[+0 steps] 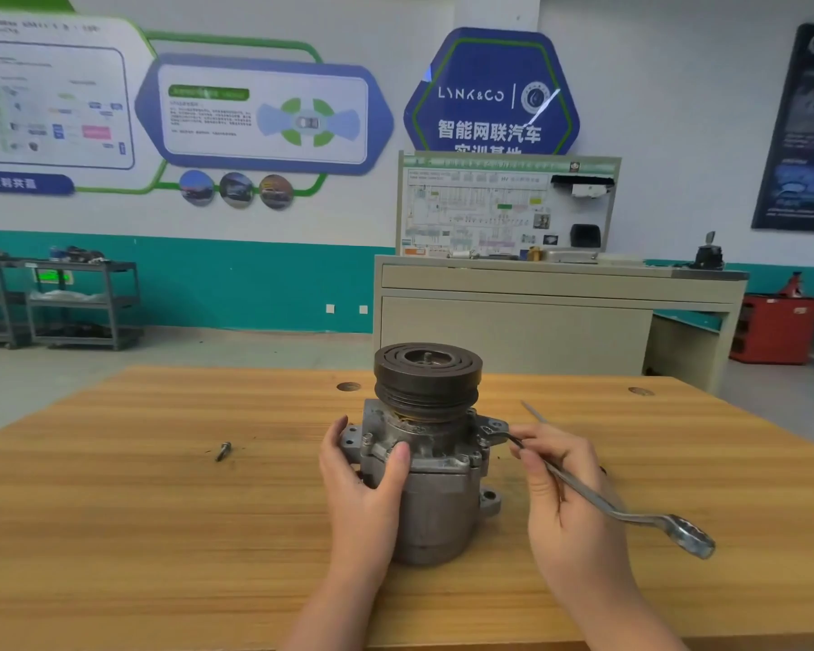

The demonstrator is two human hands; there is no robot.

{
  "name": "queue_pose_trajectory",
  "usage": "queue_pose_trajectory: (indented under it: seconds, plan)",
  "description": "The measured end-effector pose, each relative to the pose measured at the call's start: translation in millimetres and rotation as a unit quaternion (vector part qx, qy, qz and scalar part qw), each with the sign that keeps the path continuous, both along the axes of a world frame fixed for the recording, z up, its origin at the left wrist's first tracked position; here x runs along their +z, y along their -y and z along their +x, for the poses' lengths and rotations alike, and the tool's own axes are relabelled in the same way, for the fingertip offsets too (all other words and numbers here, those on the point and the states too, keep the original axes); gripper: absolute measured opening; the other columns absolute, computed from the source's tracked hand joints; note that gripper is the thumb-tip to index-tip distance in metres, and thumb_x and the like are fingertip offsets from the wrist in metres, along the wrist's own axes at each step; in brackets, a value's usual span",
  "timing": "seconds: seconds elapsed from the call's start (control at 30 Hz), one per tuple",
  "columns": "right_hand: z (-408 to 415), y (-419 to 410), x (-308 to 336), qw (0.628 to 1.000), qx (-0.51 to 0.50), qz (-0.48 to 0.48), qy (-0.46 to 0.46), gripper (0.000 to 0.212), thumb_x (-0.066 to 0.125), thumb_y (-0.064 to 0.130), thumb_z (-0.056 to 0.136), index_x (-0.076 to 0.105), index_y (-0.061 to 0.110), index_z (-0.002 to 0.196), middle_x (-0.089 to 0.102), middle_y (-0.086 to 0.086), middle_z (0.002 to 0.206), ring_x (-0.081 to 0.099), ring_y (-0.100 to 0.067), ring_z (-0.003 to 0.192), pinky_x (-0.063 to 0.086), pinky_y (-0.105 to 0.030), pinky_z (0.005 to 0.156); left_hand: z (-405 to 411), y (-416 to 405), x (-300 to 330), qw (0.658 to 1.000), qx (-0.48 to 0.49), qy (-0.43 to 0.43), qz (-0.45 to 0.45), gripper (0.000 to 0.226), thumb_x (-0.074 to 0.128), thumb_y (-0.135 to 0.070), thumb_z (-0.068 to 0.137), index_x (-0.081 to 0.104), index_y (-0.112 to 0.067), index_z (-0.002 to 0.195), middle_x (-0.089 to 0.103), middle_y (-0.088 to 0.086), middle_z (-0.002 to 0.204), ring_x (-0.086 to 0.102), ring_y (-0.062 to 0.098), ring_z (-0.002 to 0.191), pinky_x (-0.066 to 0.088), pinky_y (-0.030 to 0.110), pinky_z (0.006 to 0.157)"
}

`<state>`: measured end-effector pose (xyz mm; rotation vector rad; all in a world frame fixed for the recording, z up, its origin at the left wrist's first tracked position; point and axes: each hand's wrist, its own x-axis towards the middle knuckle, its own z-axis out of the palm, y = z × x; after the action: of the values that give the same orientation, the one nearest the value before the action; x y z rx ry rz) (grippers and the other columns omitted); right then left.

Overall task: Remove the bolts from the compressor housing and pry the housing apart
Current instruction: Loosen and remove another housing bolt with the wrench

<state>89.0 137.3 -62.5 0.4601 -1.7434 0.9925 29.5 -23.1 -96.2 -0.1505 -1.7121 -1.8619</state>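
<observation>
Head: left hand (363,481) grips compressor (426,462); right hand (560,486) pinches wrench (630,514).

Up on the wall, the blue hexagonal sign (492,94) reads "LYNK&CO" in white, with "智能网联汽车" beneath it. Print on the other wall panels and the diagram board (508,206) is too blurred to read.

A wooden surface (161,509) filled the foreground. Behind it stood a beige cabinet (536,317) carrying a wiring display board (504,209). Grey shelf carts (81,303) lined the teal-and-white wall at left, a red cabinet (774,328) at right.
</observation>
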Motion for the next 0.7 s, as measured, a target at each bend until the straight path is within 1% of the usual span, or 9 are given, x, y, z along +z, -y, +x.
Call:
queue_pose_trajectory:
  seconds: [0.13, 0.2, 0.27, 0.33, 0.37, 0.47, 0.53, 0.6, 0.7]
  plan:
    - [1.1, -2.2, -1.9, 1.000, -0.002, 0.008, -0.002, 0.017, 0.053, 0.013, 0.095, 0.056, 0.029, 0.101, 0.064, 0.012, 0.108, 0.055, 0.012, 0.108, 0.043, -0.006, 0.088, 2.2, -1.9, -0.1, 1.000, 0.015, -0.011, -0.012, 0.082, 0.066, -0.056, 0.068, 0.033, -0.030, 0.138, 0.041, 0.002, 0.142, 0.040, 0.014, 0.134, 0.033, 0.038, 0.115]
    - [1.7, -0.4, -1.2, 0.999, 0.029, -0.023, 0.006, 0.016, 0.051, 0.018, 0.098, 0.055, 0.033, 0.103, 0.065, 0.011, 0.106, 0.062, 0.002, 0.102, 0.049, -0.012, 0.085, 7.0, -3.0, 1.0, 0.993, 0.096, -0.052, -0.047, 0.093, 0.060, -0.064, 0.066, 0.034, -0.018, 0.142, 0.030, 0.009, 0.148, 0.027, 0.011, 0.138, 0.025, 0.037, 0.116]
    - [-0.3, 1.4, 0.7, 0.995, 0.067, -0.069, -0.002, 0.014, 0.049, 0.022, 0.098, 0.053, 0.032, 0.106, 0.066, 0.004, 0.099, 0.064, 0.001, 0.094, 0.048, -0.011, 0.081, 10.4, -5.2, 1.8, 0.968, 0.171, -0.133, -0.127, 0.098, 0.060, -0.063, 0.065, 0.033, -0.007, 0.141, 0.026, 0.021, 0.148, 0.021, 0.012, 0.137, 0.019, 0.037, 0.115]
    - [-4.8, 5.6, 2.9, 0.995, 0.044, -0.079, -0.036, 0.017, 0.045, 0.018, 0.095, 0.056, 0.008, 0.104, 0.063, -0.006, 0.086, 0.057, 0.013, 0.090, 0.041, -0.003, 0.081, 13.7, -13.3, 0.2, 0.926, 0.209, -0.212, -0.234, 0.100, 0.063, -0.066, 0.062, 0.033, -0.008, 0.138, 0.028, 0.023, 0.146, 0.025, 0.023, 0.137, 0.020, 0.036, 0.113]
    - [-8.4, 7.8, 3.2, 0.994, 0.035, -0.087, -0.050, 0.022, 0.042, 0.018, 0.094, 0.057, 0.004, 0.103, 0.061, -0.011, 0.082, 0.057, 0.013, 0.084, 0.040, -0.004, 0.081, 14.3, -18.7, -1.6, 0.903, 0.218, -0.237, -0.284, 0.101, 0.063, -0.068, 0.062, 0.033, -0.008, 0.137, 0.028, 0.020, 0.146, 0.028, 0.029, 0.136, 0.020, 0.039, 0.113]
    - [-13.1, 20.5, 10.9, 0.982, 0.048, -0.168, -0.076, 0.031, 0.038, 0.022, 0.092, 0.048, 0.051, 0.100, 0.063, 0.002, 0.088, 0.058, -0.009, 0.058, 0.048, -0.033, 0.074, 12.2, -28.5, -4.6, 0.862, 0.242, -0.235, -0.379, 0.101, 0.060, -0.068, 0.068, 0.031, -0.003, 0.139, 0.030, 0.020, 0.147, 0.029, 0.035, 0.137, 0.015, 0.044, 0.117]
    - [-19.9, 26.5, 14.6, 0.967, 0.043, -0.240, -0.072, 0.037, 0.039, 0.024, 0.088, 0.044, 0.061, 0.090, 0.062, -0.016, 0.093, 0.059, -0.032, 0.063, 0.048, -0.048, 0.070, 8.8, -28.4, -4.6, 0.861, 0.253, -0.212, -0.387, 0.099, 0.058, -0.065, 0.072, 0.031, 0.002, 0.140, 0.034, 0.026, 0.148, 0.028, 0.037, 0.140, 0.012, 0.044, 0.119]
    - [-26.0, 30.6, 19.2, 0.947, 0.046, -0.309, -0.070, 0.033, 0.040, 0.019, 0.086, 0.042, 0.051, 0.093, 0.058, -0.023, 0.086, 0.057, -0.035, 0.066, 0.046, -0.057, 0.069, 5.7, -27.1, -5.3, 0.863, 0.257, -0.202, -0.385, 0.099, 0.060, -0.063, 0.073, 0.032, 0.004, 0.140, 0.039, 0.030, 0.145, 0.029, 0.037, 0.139, 0.012, 0.043, 0.121]
    - [-31.8, 33.8, 20.0, 0.931, 0.058, -0.352, -0.072, 0.023, 0.038, 0.007, 0.085, 0.039, 0.029, 0.092, 0.058, -0.012, 0.070, 0.054, -0.025, 0.061, 0.043, -0.042, 0.061, 4.2, -27.6, -4.9, 0.862, 0.263, -0.196, -0.386, 0.101, 0.062, -0.063, 0.073, 0.031, 0.006, 0.141, 0.041, 0.032, 0.144, 0.029, 0.038, 0.139, 0.013, 0.044, 0.122]
